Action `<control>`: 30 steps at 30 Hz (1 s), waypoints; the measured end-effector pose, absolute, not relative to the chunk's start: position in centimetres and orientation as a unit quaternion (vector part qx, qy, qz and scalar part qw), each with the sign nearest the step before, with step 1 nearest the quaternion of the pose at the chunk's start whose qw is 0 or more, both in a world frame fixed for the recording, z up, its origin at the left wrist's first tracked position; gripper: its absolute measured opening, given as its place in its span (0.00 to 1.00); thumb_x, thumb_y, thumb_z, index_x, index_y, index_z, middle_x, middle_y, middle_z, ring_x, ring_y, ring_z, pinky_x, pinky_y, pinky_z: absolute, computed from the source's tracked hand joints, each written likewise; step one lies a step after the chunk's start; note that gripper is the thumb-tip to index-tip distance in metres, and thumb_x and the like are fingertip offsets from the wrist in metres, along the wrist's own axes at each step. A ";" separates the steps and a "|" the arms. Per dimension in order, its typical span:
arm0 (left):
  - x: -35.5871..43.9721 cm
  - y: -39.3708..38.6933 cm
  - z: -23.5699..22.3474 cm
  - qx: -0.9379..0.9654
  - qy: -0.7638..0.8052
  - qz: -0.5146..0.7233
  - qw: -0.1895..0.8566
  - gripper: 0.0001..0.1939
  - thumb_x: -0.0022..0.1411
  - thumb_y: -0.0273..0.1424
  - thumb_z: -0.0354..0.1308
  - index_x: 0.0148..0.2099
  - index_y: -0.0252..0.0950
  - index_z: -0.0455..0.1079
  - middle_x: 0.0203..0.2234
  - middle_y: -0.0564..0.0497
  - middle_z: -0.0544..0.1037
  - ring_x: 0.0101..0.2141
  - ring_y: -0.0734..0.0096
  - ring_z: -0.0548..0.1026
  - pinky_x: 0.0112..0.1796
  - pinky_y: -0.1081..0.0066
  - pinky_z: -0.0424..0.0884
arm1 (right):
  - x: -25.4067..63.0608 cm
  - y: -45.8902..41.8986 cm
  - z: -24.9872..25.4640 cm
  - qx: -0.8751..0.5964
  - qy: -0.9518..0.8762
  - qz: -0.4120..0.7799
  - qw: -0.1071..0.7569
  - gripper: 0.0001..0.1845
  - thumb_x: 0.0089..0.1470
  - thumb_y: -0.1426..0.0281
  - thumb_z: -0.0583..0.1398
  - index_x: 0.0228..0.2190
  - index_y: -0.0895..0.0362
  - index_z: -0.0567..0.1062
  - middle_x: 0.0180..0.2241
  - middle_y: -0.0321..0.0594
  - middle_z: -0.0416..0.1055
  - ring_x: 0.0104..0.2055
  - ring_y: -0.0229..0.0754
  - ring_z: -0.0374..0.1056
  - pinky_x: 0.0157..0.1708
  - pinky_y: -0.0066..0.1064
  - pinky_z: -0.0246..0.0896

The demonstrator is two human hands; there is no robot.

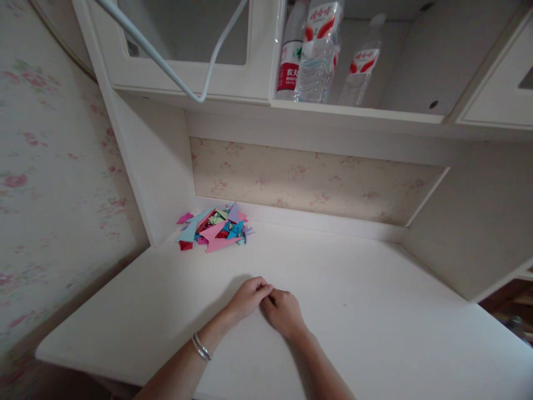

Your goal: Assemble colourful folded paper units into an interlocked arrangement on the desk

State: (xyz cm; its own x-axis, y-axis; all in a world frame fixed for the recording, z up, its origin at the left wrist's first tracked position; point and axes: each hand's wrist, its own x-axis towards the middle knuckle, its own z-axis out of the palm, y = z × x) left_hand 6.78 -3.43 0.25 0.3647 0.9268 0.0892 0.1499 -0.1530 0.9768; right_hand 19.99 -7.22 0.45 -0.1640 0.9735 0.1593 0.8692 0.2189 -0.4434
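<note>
My left hand [249, 297] and my right hand [285, 312] rest together on the white desk [353, 344]. Both are closed with curled fingers, and their fingertips meet. No object shows in either of them; the palms are turned away from view. Two silver bangles [202, 346] circle my left wrist. Beyond my hands, at the back left of the desk, lies a heap of folded coloured paper [216, 225], in pink, blue, red, green and purple pieces. It sits apart from both hands.
An overhead cabinet [191, 83] spans the back, its open shelf holding plastic bottles [314, 55]. A pale bent metal tube [166, 66] hangs in front at upper left. Side panels [470, 222] bound the desk, and floral wallpaper [54, 166] covers the left wall.
</note>
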 end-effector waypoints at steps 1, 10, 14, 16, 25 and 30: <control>6.8 -3.5 0.3 0.653 0.413 0.384 0.506 0.11 0.57 0.36 0.54 0.27 0.34 0.66 0.22 0.54 0.70 0.28 0.71 0.67 0.32 0.72 0.62 | 20.0 -7.2 0.5 -0.613 -0.752 0.127 0.206 0.16 0.60 0.68 0.50 0.33 0.53 0.77 0.33 0.39 0.79 0.34 0.40 0.73 0.29 0.26 0.52; 6.8 -3.4 0.3 0.664 0.416 0.378 0.492 0.10 0.56 0.35 0.54 0.28 0.34 0.68 0.23 0.53 0.71 0.29 0.70 0.68 0.33 0.72 0.62 | 19.9 -7.2 0.6 -0.618 -0.750 0.127 0.198 0.16 0.60 0.68 0.50 0.34 0.54 0.78 0.34 0.40 0.79 0.34 0.40 0.73 0.29 0.26 0.52; 6.8 -3.4 0.2 0.668 0.416 0.376 0.489 0.11 0.57 0.35 0.53 0.27 0.34 0.67 0.23 0.53 0.71 0.29 0.70 0.68 0.33 0.71 0.62 | 20.0 -7.2 0.3 -0.611 -0.754 0.123 0.206 0.15 0.59 0.69 0.51 0.33 0.54 0.78 0.33 0.39 0.79 0.34 0.40 0.74 0.28 0.26 0.51; 6.8 -3.5 0.3 0.668 0.416 0.378 0.488 0.11 0.57 0.35 0.53 0.27 0.34 0.67 0.22 0.53 0.71 0.28 0.70 0.68 0.32 0.71 0.62 | 20.0 -7.2 0.4 -0.612 -0.753 0.123 0.207 0.15 0.59 0.69 0.50 0.33 0.54 0.77 0.33 0.40 0.79 0.34 0.40 0.74 0.29 0.26 0.51; 6.7 -3.3 -0.3 0.671 0.417 0.373 0.487 0.11 0.58 0.36 0.54 0.29 0.34 0.69 0.24 0.52 0.73 0.30 0.69 0.69 0.33 0.72 0.63 | 19.9 -7.3 0.7 -0.620 -0.751 0.125 0.192 0.16 0.60 0.68 0.50 0.33 0.54 0.77 0.33 0.40 0.79 0.34 0.40 0.74 0.29 0.26 0.51; 6.6 -3.3 -0.3 0.678 0.406 0.377 0.483 0.12 0.58 0.37 0.53 0.29 0.34 0.69 0.24 0.53 0.72 0.30 0.70 0.68 0.33 0.72 0.62 | 19.9 -7.2 0.6 -0.620 -0.750 0.130 0.192 0.16 0.60 0.68 0.50 0.34 0.54 0.77 0.34 0.40 0.79 0.35 0.40 0.74 0.29 0.26 0.52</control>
